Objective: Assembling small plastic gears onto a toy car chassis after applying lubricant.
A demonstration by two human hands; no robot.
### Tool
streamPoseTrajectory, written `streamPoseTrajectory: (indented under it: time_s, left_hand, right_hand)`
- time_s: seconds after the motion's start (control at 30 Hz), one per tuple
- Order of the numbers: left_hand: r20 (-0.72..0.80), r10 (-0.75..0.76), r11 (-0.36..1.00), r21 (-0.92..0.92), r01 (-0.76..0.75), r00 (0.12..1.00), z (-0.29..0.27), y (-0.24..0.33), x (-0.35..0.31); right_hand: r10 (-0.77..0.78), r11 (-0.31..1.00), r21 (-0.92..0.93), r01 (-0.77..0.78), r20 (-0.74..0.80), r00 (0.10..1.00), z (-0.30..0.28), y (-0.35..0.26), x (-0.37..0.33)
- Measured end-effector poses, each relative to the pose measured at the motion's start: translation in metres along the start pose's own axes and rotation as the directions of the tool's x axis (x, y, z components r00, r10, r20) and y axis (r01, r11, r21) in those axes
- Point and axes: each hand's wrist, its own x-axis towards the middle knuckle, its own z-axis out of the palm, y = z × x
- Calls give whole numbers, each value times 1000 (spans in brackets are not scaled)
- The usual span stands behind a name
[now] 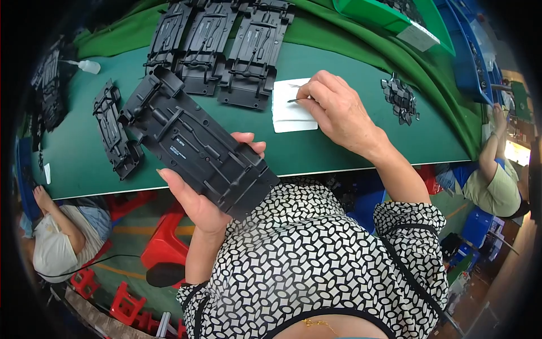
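A black plastic toy-car chassis (195, 148) lies tilted across my left hand (199, 200), the thumb along its near edge and the fingertips curled over the far side. My right hand (333, 104) pinches a small dark piece (293, 100) between thumb and fingers, just over a white folded pad (293, 125) on the table. The piece is too small to make out fully. To the right of that hand sits a pile of small black flat parts (400, 97).
Several more black chassis (254, 56) stand in a row at the back, and another chassis (113, 131) rests at left. A small white bottle (89, 66) lies farther left. Green and blue bins (389, 22) are at the back right. Other people sit at both sides.
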Motion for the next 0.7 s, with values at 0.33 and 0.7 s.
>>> streamPoseTrajectory:
  time_s: [0.33,0.7]
  left_hand:
    - [-62,43,998,58,-39,997,3,1,-1]
    - [13,193,951,244,-190,981,12,-7,4]
  right_hand:
    - [-19,992,125,35,-132,991,-19,-17,4]
    - [-511,846,19,533,-256,821,-19,-57,-15]
